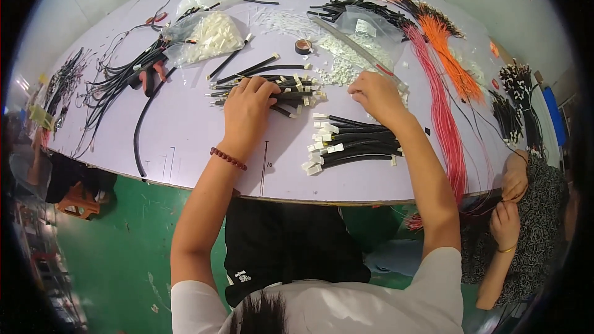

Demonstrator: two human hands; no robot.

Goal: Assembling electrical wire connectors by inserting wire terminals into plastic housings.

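My left hand point(249, 102) lies over a loose pile of short black sleeved cables point(296, 81) with white connectors, its fingers closed on a black cable among them. To the right, my right hand point(378, 94) has its fingertips drawn together at the edge of a heap of small white plastic connectors point(339, 73). Whatever it may be pinching is too small to make out. Below that hand, a second group of black cables point(365, 142) lies side by side, white connectors mostly toward the left.
A bag of cream connectors point(213, 34), a tape roll point(303, 46), red-handled pliers point(148, 79) and a metal ruler point(356, 46) lie on the white table point(185, 117). Pink wires point(442, 124) and orange wires point(448, 55) run down the right. A co-worker's hands point(510, 201) hold thin wire there.
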